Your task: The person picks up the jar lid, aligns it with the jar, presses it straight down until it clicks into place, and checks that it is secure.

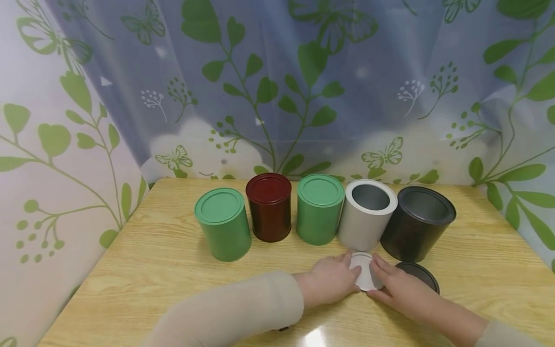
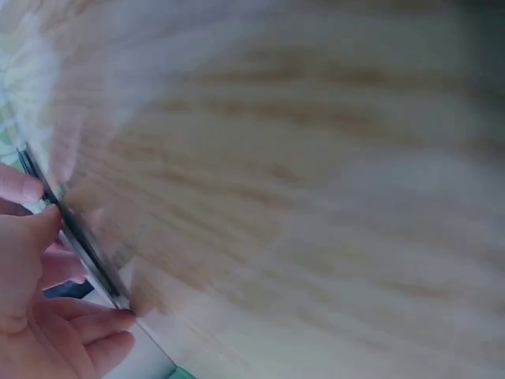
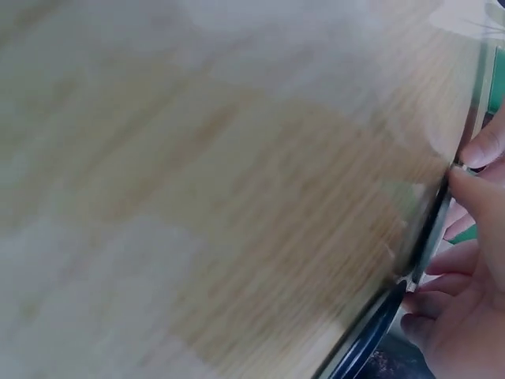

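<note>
Head view: left hand (image 1: 334,279) and right hand (image 1: 405,290) pinch opposite edges of the white lid (image 1: 363,270), low by the table (image 1: 143,260), just before the lidless white can (image 1: 361,229), presumably gripped two-sided for steadiness.

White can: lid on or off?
Off. The white can stands open at the top; a white lid is in front of it, between the left hand and right hand.
</note>
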{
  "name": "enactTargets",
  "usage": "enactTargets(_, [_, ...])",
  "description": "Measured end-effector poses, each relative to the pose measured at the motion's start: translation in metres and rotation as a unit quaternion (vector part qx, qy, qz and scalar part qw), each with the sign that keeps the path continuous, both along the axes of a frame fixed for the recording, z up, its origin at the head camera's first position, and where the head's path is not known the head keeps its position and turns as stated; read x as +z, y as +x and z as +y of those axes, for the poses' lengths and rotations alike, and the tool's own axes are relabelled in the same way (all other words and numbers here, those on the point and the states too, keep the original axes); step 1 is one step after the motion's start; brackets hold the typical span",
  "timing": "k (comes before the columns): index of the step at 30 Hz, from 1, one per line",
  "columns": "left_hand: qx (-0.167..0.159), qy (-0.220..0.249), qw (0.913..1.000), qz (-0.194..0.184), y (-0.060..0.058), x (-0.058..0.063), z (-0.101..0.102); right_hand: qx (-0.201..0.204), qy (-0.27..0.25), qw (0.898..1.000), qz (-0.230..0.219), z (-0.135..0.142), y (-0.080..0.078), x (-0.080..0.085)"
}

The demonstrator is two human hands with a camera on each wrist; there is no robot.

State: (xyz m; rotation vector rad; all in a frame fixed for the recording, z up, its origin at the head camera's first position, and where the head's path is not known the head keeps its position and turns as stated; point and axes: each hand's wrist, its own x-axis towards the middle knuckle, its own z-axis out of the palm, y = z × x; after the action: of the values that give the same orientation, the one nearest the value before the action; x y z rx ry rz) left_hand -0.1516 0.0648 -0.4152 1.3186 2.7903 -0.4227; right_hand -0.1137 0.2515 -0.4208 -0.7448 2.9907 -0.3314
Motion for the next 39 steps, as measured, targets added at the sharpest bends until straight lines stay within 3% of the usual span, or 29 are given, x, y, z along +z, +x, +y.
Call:
enactTargets(6, [-0.052,0.011,0.9977,0.043,0.001,0.004,-0.007,-0.018,-0.017,0.999,0.021,-0.001,0.006,0.006])
enactTargets(12, [-0.092,0.055,0.9903,0.089,0.006,0.020,-0.019,-0.026,-0.031,0.997,0.069,-0.007,0.016,0.026])
enactTargets(19, [-0.139,0.115,0.9695,0.166,0.004,0.046,-0.030,-0.041,-0.042,0.995,0.083,-0.014,0.021,0.059])
enactTargets(22, [-0.145,0.131,0.9647,0.177,0.001,0.058,-0.031,-0.038,-0.045,0.994,0.090,-0.014,0.020,0.070])
enactTargets(33, [-0.155,0.096,0.9717,0.150,-0.021,0.107,-0.028,-0.052,-0.035,0.995,0.073,-0.008,0.002,0.106])
enactTargets(35, [-0.147,0.087,0.9777,0.122,-0.028,0.114,-0.024,-0.053,-0.024,0.995,0.076,-0.006,-0.005,0.110])
enactTargets(39, [-0.111,0.087,0.9898,0.019,-0.045,0.123,-0.014,-0.047,-0.009,0.996,0.069,-0.002,-0.023,0.117])
